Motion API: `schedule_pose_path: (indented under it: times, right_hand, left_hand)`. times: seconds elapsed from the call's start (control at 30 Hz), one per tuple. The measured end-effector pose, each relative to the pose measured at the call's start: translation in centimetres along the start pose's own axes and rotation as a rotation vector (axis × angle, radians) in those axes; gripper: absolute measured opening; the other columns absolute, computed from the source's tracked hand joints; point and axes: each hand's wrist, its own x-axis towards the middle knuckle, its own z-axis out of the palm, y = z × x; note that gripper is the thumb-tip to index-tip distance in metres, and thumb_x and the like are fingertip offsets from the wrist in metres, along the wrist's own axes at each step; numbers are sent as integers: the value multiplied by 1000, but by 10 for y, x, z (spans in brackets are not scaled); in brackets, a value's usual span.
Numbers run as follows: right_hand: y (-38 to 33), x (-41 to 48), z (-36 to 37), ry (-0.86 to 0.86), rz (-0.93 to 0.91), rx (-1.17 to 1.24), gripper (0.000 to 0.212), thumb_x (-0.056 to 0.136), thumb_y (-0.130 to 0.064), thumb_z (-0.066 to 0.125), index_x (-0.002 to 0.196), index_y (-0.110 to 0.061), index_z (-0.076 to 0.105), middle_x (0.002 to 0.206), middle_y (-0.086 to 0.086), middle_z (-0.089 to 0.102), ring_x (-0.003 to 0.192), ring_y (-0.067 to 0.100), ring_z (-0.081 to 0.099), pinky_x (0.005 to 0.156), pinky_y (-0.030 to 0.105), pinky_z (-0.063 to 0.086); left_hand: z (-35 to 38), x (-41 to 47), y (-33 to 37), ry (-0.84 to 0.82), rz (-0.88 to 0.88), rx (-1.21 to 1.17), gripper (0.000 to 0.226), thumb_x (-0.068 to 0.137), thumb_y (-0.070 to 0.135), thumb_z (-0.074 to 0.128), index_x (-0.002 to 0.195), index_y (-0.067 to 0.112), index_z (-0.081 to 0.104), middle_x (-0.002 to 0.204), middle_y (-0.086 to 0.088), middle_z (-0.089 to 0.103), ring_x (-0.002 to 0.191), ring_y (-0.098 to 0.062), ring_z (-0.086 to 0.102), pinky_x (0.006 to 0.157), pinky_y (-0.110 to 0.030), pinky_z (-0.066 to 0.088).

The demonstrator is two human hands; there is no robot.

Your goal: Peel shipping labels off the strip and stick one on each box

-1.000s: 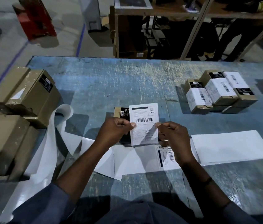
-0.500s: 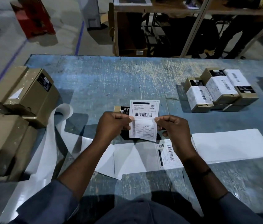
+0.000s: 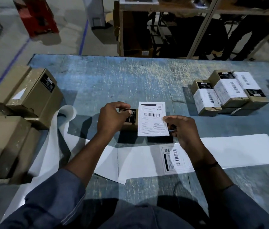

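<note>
Label [image 3: 152,119], box [image 3: 130,127] between left hand [image 3: 112,119], right hand [image 3: 183,131]

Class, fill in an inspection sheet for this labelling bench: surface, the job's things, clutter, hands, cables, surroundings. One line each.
Surface: blue table, scratched and worn.
Job's things: label over the small box, stuck or not cannot be told; one unpeeled label on the strip; labelled boxes far right; brown boxes at left.
Clutter: spent backing curls towards the table's left edge.
Hands: left hand grips the small box; right hand pinches the label's right edge.
Cables: nothing seen.
Surroundings: racking, red object and blue floor line beyond the table.
</note>
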Motion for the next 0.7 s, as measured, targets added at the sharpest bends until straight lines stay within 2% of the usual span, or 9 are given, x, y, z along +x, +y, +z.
schedule_pose_path:
  times: [0.1,0.23,0.3,0.4,0.57,0.7]
  right_hand:
    - [2,5,3,21,0,-16,17,76,-10,84,88,1,78,75,17,71,59,20,55,50,25,34]
    - [3,7,4,42,5,-37,13,74,-11,85,82,-4,78,73,16,70,55,18,53,48,24,32]
    - [3,7,4,48,1,-50,13,74,-10,85,82,-4,78,73,17,69,53,18,52,46,23,31]
    - [2,7,5,52,-4,-62,12,75,-10,84,81,-3,77,73,19,68,52,17,52,44,22,30]
    - [1,7,8,67,-2,-79,10,75,-11,84,78,-5,77,70,16,66,52,17,51,44,21,29]
    - [1,6,9,94,2,-104,16,76,-15,85,82,-2,77,74,20,69,57,20,53,46,22,31]
  left_hand:
    - [6,3,-4,-12,-6,18,16,82,27,85,97,31,81,96,21,72,90,2,69,73,-8,46]
    - [9,5,-7,-3,11,44,16,81,27,86,97,29,81,98,19,70,92,4,64,72,-3,39]
    - [9,6,-9,-2,12,46,16,81,27,86,96,29,80,98,19,69,92,3,64,72,-6,41]
    - [9,7,-10,-8,9,39,16,80,28,87,94,31,80,96,19,69,90,-3,67,76,-18,49]
    - [10,8,-10,-4,14,35,18,79,30,88,95,29,80,95,20,69,89,5,62,70,-8,41]
    - [11,7,-12,-4,13,25,21,77,33,88,95,29,80,99,18,72,84,1,64,70,-15,45]
